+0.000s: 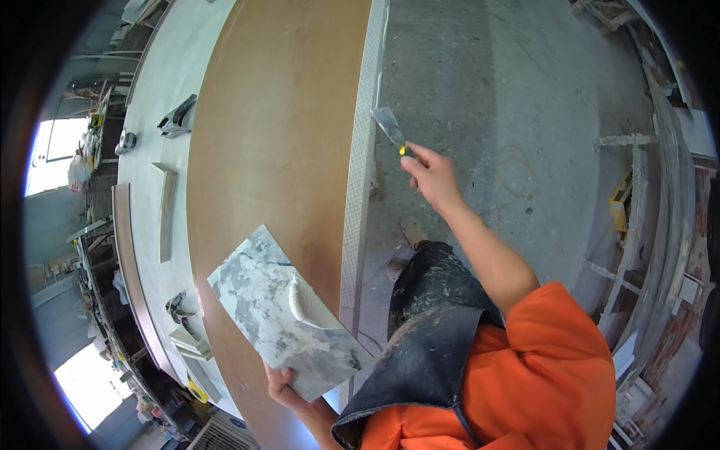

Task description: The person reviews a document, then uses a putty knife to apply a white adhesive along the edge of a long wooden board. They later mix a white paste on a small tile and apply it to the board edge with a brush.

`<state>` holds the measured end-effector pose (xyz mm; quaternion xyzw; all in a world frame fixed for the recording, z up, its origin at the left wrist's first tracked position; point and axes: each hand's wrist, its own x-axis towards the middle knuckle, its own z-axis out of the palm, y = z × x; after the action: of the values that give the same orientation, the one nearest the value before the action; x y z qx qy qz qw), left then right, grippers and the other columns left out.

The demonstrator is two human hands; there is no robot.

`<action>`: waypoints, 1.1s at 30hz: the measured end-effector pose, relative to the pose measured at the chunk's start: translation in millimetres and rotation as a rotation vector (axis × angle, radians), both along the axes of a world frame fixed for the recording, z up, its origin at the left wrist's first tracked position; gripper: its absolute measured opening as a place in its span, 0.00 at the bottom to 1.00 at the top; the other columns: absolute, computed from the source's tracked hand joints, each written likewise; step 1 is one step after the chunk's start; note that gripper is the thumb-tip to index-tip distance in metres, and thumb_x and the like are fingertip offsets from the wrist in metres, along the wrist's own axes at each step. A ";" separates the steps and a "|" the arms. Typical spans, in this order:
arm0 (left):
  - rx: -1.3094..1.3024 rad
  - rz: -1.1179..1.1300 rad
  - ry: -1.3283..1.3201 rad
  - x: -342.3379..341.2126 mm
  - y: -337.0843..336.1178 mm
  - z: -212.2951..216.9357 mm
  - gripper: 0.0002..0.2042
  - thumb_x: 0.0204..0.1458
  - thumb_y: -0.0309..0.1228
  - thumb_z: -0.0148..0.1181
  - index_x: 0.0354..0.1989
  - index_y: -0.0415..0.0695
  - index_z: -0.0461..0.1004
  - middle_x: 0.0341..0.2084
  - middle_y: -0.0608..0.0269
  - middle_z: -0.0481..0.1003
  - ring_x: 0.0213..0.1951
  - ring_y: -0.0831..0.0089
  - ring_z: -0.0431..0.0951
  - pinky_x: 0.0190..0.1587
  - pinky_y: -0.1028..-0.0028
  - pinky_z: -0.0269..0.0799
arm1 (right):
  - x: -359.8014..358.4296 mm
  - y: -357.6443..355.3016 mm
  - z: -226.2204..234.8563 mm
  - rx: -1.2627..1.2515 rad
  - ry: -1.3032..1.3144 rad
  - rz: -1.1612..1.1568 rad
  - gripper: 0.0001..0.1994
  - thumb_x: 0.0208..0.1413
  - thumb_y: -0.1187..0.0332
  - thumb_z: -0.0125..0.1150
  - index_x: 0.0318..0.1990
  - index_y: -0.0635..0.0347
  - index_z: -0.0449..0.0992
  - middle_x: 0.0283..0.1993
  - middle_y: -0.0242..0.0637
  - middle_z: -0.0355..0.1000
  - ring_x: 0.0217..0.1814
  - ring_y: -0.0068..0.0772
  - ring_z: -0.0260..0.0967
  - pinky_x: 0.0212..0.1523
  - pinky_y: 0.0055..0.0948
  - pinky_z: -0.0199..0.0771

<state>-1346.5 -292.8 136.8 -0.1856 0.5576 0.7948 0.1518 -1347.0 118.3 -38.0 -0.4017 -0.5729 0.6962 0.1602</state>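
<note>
My right hand [436, 176] grips a putty knife [390, 126] by its handle, which has a yellow accent. The blade points up and left, close to the pale, grid-patterned edge strip [358, 161] along a long wooden panel [277, 120]; whether it touches the strip I cannot tell. A flat rectangular board [262, 304], smeared grey and white, rests in my left hand [282, 384], with the thumb over its lower edge. It is tilted above the near part of the panel. A thick curved ridge of white paste [300, 301] lies on the board.
On the white surface [161, 82] left of the panel lie a dark hand tool [178, 118], a pale wooden bar [165, 212] and wood offcuts [191, 343]. Cluttered shelving [97, 277] stands further left. To the right are the speckled floor [510, 97] and a paint-crusted rack [634, 217].
</note>
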 end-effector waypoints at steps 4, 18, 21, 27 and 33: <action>-0.004 -0.006 -0.004 -0.5 2.1 5.9 0.37 0.37 0.25 0.56 0.64 0.31 0.63 0.53 0.44 0.74 0.54 0.50 0.76 0.60 0.58 0.72 | 15.4 -24.1 -19.9 0.065 -0.002 -0.022 0.25 0.61 0.63 0.65 0.64 0.61 0.75 0.32 0.30 0.75 0.24 0.18 0.69 0.27 0.24 0.70; 0.024 -0.132 0.027 -9.4 -39.0 -9.0 0.36 0.39 0.25 0.56 0.63 0.30 0.63 0.53 0.44 0.74 0.54 0.52 0.76 0.59 0.59 0.72 | 20.4 -65.9 9.0 -0.471 0.449 -0.054 0.19 0.66 0.68 0.58 0.61 0.66 0.74 0.40 0.37 0.79 0.27 0.23 0.71 0.24 0.23 0.66; 0.034 -0.162 0.019 -8.4 -51.2 -10.4 0.35 0.40 0.25 0.54 0.63 0.31 0.64 0.53 0.45 0.74 0.53 0.52 0.76 0.59 0.59 0.72 | -1.7 -70.3 9.7 -0.387 0.399 -0.117 0.19 0.66 0.67 0.59 0.61 0.65 0.74 0.41 0.36 0.79 0.27 0.21 0.70 0.24 0.22 0.66; 0.061 -0.140 0.006 1.6 -73.0 -16.8 0.34 0.41 0.24 0.53 0.64 0.31 0.64 0.53 0.45 0.74 0.54 0.53 0.76 0.60 0.60 0.72 | -24.3 -85.5 -5.5 -0.246 0.270 -0.184 0.24 0.63 0.65 0.62 0.65 0.62 0.73 0.36 0.31 0.78 0.25 0.16 0.68 0.24 0.21 0.66; 0.004 -0.133 0.005 -2.3 -47.3 -8.3 0.34 0.40 0.24 0.53 0.63 0.31 0.64 0.50 0.47 0.75 0.52 0.53 0.76 0.60 0.61 0.71 | 13.0 -140.0 -30.5 0.014 0.058 -0.101 0.24 0.61 0.63 0.65 0.63 0.62 0.75 0.29 0.30 0.76 0.25 0.18 0.69 0.28 0.24 0.71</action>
<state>-1348.9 -340.1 128.5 -0.1461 0.5675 0.7844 0.2033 -1334.0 -21.7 -68.5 -0.4085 -0.5520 0.6946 0.2145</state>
